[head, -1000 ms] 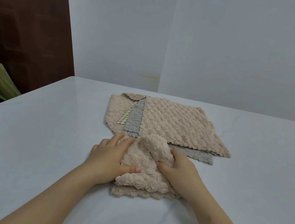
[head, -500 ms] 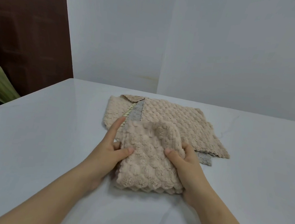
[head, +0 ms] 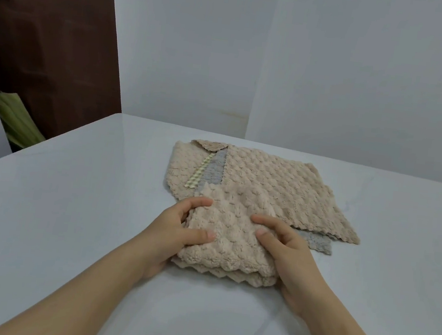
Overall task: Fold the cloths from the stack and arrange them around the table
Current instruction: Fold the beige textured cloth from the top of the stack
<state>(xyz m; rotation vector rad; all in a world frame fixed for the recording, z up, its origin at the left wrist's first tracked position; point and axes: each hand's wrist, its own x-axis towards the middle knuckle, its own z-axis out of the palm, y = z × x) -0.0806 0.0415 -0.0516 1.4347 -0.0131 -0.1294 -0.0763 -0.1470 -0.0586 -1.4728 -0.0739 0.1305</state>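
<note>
Glossy pale counter [head: 69, 218] carrying cloths.
A folded beige cloth [head: 229, 246] lies nearest, its far edge overlapping a flat stack [head: 268, 184] of spread beige cloths; a grey cloth [head: 319, 243] pokes out from under the stack's near right corner.

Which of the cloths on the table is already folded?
The near beige cloth, gripped by the left hand and right hand; the stack behind lies flat.

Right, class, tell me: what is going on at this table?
A person is folding a beige cloth on the white table. The left hand and right hand grip its two sides, thumbs on top. Behind it sits the stack of flat beige and grey cloths, not yet folded.
</note>
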